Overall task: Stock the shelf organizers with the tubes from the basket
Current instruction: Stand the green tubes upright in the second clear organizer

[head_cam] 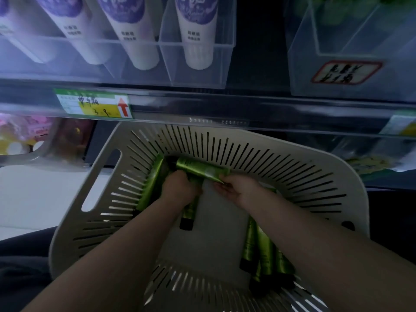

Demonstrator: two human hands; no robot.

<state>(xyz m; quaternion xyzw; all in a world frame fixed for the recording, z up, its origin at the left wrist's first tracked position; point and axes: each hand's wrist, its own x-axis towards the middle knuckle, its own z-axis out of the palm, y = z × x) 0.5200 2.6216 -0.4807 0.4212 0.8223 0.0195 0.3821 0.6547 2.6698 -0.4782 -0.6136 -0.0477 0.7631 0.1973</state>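
Head view: both hands are seen inside the slotted white basket (315, 176).
Left hand (182, 188): curled round the lengthwise green tube (189, 212); fingertips hidden.
Right hand (234, 188): crosswise green tube (200, 170) pinched at its crimped end.
Spare tubes (265, 253): partly covered by the right forearm.
Shelf organizers (198, 70): clear; purple-white tubes (198, 37) cut off above.
Right organizer (337, 41): contents blurred.
Shelf rail: price label (94, 104), writing unreadable.
Room: dim.
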